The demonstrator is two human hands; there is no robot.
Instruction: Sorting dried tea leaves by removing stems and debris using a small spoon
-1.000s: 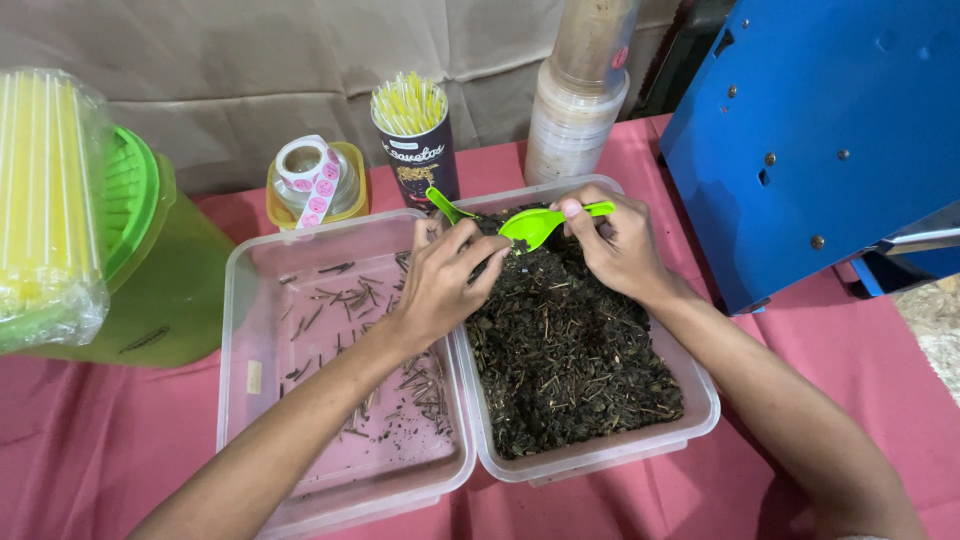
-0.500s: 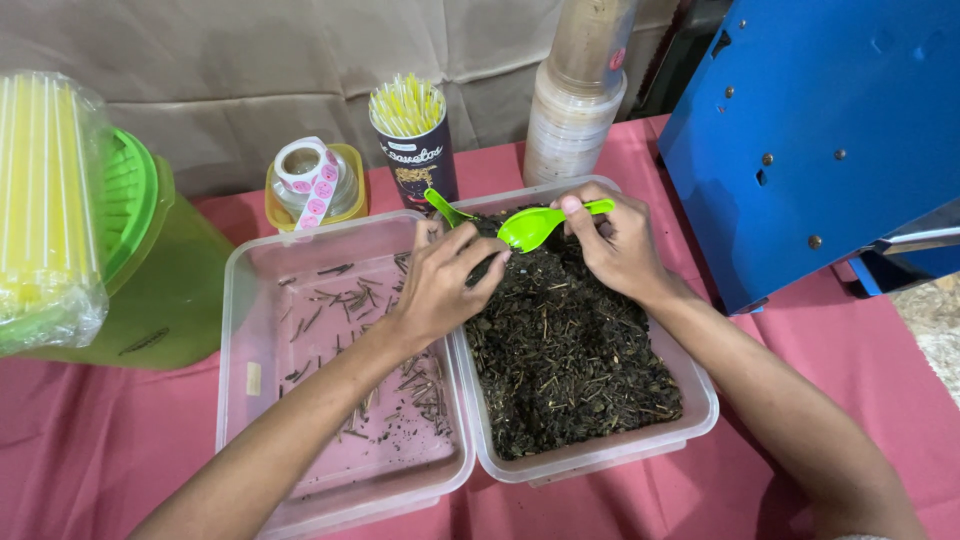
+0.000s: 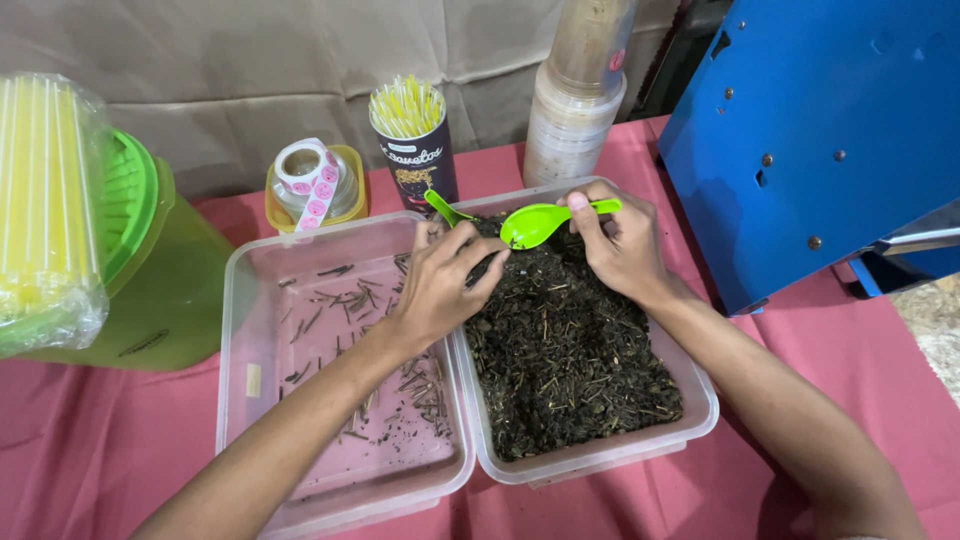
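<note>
My right hand (image 3: 625, 250) grips a bright green plastic spoon (image 3: 540, 222) by its handle, bowl pointing left, over the far end of a clear plastic tub (image 3: 700, 410) filled with dark dried leaves and twigs (image 3: 570, 350). My left hand (image 3: 440, 285) rests across the rim between this tub and a second clear tub (image 3: 235, 330). Its fingertips touch the leaves just under the spoon's bowl; whether they pinch anything is hidden. The second tub holds only scattered thin stems (image 3: 400, 380). Another green spoon handle (image 3: 443, 207) sticks up behind my left hand.
On the pink cloth (image 3: 90, 450) stand a green lidded jug (image 3: 150, 260), a bag of yellow straws (image 3: 45, 210), a roll of pink stickers in a yellow cup (image 3: 312, 185), a dark cup of yellow sticks (image 3: 412, 140) and stacked clear cups (image 3: 580, 100). A blue metal machine (image 3: 820, 140) fills the right.
</note>
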